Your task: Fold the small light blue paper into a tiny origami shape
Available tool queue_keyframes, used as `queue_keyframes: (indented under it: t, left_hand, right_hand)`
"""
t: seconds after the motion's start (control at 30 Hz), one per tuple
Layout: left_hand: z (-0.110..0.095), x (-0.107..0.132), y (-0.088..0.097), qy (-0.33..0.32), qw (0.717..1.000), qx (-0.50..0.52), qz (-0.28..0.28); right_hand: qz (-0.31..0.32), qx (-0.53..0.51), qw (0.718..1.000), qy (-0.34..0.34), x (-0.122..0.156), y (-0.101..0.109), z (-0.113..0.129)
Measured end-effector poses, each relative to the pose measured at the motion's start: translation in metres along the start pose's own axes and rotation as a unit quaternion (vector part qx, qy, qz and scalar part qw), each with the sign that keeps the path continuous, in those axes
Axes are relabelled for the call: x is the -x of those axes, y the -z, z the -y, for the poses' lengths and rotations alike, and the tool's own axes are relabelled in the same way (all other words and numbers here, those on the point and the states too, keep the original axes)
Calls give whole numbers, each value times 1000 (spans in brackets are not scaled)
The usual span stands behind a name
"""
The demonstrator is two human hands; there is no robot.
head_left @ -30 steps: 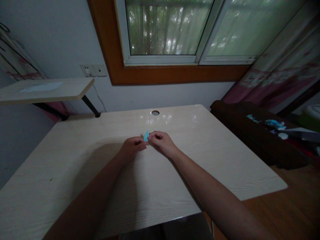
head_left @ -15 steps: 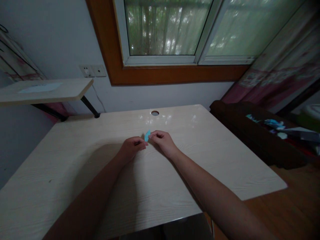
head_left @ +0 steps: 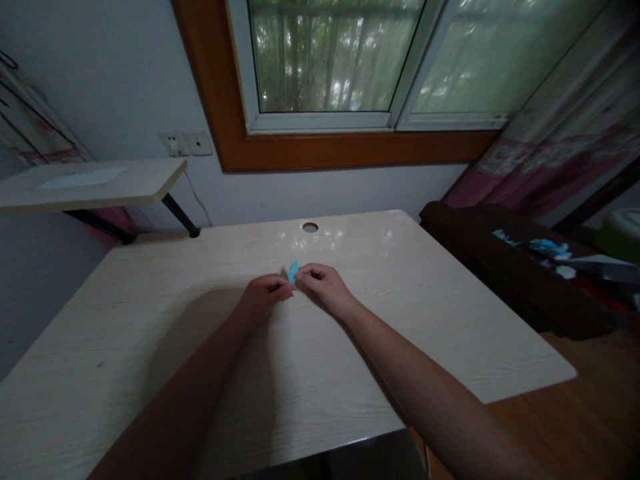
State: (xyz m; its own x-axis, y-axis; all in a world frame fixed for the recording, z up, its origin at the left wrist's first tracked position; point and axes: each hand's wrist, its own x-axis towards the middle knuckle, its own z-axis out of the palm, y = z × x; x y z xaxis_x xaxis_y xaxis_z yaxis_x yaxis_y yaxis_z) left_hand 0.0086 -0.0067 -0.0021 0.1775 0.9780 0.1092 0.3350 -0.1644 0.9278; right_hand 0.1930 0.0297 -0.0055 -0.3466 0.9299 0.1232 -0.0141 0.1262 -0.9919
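A small piece of folded blue paper (head_left: pixel 293 271) sticks up between my two hands near the middle of a pale wooden desk (head_left: pixel 150 320). My left hand (head_left: pixel 264 298) is curled with its fingertips pinched at the paper's lower edge. My right hand (head_left: pixel 321 285) is also closed, its fingers pinching the paper from the right. Both hands rest on the desk top and meet at the paper. Most of the paper is hidden behind the fingers.
A round cable hole (head_left: pixel 310 227) lies at the desk's far edge. A raised side shelf (head_left: pixel 90 183) with a sheet on it stands at the left. A dark bench (head_left: pixel 520 273) with cluttered items runs along the right, below a window (head_left: pixel 330 60).
The hands and the blue paper have stayed in nearly the same place; only slight shifts of the fingers and the paper's tip show.
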Motion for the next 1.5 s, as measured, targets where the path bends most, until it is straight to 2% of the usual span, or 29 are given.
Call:
queue_keyframes:
  t: [0.13, 0.23, 0.33, 0.47, 0.6, 0.77, 0.93, 1.1, 1.3, 1.5]
  left_hand:
    - [-4, -1, 0, -12, 1000, 11, 6]
    - [-6, -1, -1, -3, 998, 69, -4]
    - [-4, -2, -1, 6, 992, 117, -48]
    - [2, -4, 0, 9, 984, 128, -120]
    - [6, -7, 1, -22, 979, 140, -144]
    - [4, -5, 0, -63, 983, 138, -108]
    - [2, -2, 1, -39, 993, 101, -55]
    - [3, -2, 1, -8, 994, 91, -61]
    - [5, -2, -1, -7, 992, 112, -62]
    - [6, -2, -1, -10, 991, 110, -71]
  right_hand:
    - [8, -35, 999, -7, -1, 0, -2]
    - [16, -69, 998, -5, -2, 1, -4]
    - [9, -75, 997, -8, -3, 1, -5]
    - [11, -91, 996, -20, -4, 1, -6]
    - [22, -98, 995, -23, -3, 1, -5]
    - [36, -94, 994, -31, -2, 2, -2]
    - [41, -65, 997, -24, -2, 4, -4]
    - [44, -26, 999, -7, -1, 4, -9]
    - [30, 62, 997, 48, -1, 7, -11]
    - [11, 30, 999, 42, -2, 7, -10]
